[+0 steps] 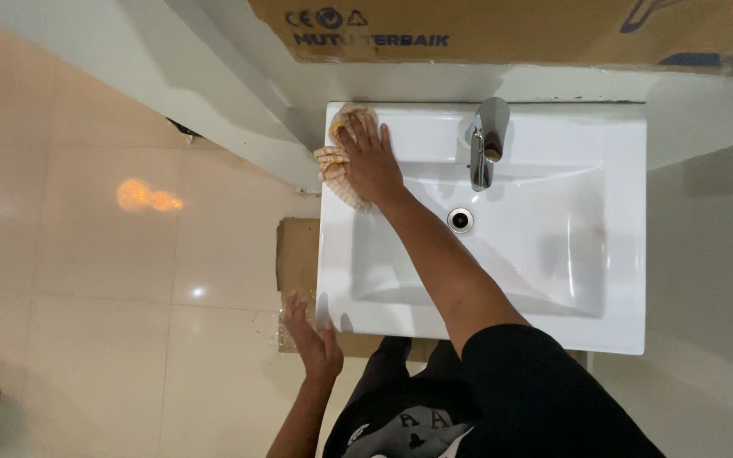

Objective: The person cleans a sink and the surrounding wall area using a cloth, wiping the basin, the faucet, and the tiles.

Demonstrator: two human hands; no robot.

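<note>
Behind white sink (pixel 621 170), brown cardboard box (pixel 511 30) with blue markings

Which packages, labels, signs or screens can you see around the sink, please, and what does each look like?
Cardboard box: top edge of view, behind the white sink; brown, with dark blue print and symbols.
Flat cardboard piece: on the floor by the sink's left edge, above the left hand; plain brown, rectangular.
No screens or signs.

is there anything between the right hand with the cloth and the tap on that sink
Nothing visible. The right hand presses the checked cloth on the sink rim's back left corner; only bare white ledge lies between it and the chrome tap. The left hand hovers by the front edge.
</note>
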